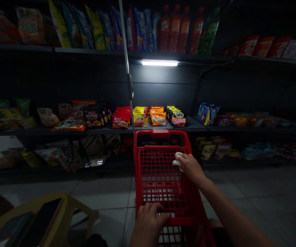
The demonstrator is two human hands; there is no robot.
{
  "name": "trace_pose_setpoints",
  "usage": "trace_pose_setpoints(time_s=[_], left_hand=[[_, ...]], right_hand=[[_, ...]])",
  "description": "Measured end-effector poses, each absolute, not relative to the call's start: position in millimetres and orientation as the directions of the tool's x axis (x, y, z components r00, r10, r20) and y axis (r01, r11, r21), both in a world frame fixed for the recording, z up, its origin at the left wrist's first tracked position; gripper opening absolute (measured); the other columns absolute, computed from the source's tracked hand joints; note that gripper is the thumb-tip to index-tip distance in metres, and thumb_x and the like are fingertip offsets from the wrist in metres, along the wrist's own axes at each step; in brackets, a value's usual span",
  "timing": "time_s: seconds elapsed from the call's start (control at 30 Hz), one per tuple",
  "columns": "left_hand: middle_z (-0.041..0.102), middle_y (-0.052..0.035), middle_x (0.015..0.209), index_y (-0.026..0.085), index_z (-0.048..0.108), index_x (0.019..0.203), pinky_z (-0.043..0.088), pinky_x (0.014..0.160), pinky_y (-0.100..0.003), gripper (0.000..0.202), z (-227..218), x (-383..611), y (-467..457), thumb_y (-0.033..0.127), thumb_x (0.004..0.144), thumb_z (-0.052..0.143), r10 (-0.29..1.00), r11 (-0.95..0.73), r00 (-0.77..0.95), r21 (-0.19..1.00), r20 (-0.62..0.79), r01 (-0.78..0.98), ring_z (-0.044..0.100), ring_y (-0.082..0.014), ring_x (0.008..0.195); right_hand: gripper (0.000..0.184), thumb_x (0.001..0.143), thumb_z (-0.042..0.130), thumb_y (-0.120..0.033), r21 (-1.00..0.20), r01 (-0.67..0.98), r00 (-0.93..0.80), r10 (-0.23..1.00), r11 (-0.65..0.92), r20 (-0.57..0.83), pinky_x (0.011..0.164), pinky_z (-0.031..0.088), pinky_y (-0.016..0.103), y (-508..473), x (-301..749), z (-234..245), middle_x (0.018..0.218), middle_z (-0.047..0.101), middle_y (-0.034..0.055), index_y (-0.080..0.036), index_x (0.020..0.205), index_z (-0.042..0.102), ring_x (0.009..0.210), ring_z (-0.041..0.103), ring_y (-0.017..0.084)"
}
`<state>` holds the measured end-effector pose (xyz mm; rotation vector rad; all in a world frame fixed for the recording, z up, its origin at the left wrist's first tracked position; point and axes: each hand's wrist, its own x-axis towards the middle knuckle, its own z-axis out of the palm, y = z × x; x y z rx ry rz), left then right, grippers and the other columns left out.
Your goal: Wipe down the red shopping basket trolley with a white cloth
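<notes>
A red plastic shopping cart [160,147] with grid walls stands in front of me. My right hand [190,167] is closed on a crumpled white cloth [178,161], perhaps a tissue, at the cart's upper right side. The cloth lies against or just over the grid; exact contact is hard to see. Lower down, my left hand [149,223] curls over the cart's near left rim, thumb toward the inside. Part of its grip is hidden by the hand itself.
Beyond the cart, a dark shelf [191,125] bears red, yellow, orange and black snack packets [158,116]. Drink bottles [180,29] stand higher, above a lit tube lamp [160,63]. A metal pole [125,44] rises left of centre. Phone-like devices [42,219] lie on a tan stool [68,202].
</notes>
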<state>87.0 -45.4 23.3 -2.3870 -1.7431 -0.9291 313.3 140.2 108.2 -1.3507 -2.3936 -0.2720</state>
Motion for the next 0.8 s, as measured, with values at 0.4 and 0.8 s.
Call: trace_pose_setpoints(time_s=[0.4,0.8], left_hand=[[0.073,0.0041,0.106,0.043,0.074,0.098,0.037,0.078,-0.031,0.028,24.5,84.2,-50.1,0.021,0.081,0.078,0.842,-0.391,0.243,0.235,0.481,0.890,0.060,-0.0162,0.092],[0.072,0.0024,0.112,0.044,0.074,0.104,0.039,0.083,-0.036,0.031,36.1,83.8,-50.1,0.021,0.085,0.073,0.913,-0.338,0.246,0.266,0.326,0.903,0.061,-0.0198,0.099]], right_hand=[[0.051,0.081,0.051,-0.005,-0.286,0.787,-0.303,0.746,0.546,0.593,0.108,0.041,0.039,219.6,353.3,158.2,0.139,0.061,0.0050,-0.024,0.125,0.067,0.126,0.056,0.022],[0.044,0.082,0.055,-0.010,-0.277,0.821,-0.356,0.827,0.499,0.434,0.113,0.040,0.043,167.4,353.6,86.6,0.150,0.050,0.0085,-0.022,0.123,0.069,0.135,0.049,0.024]])
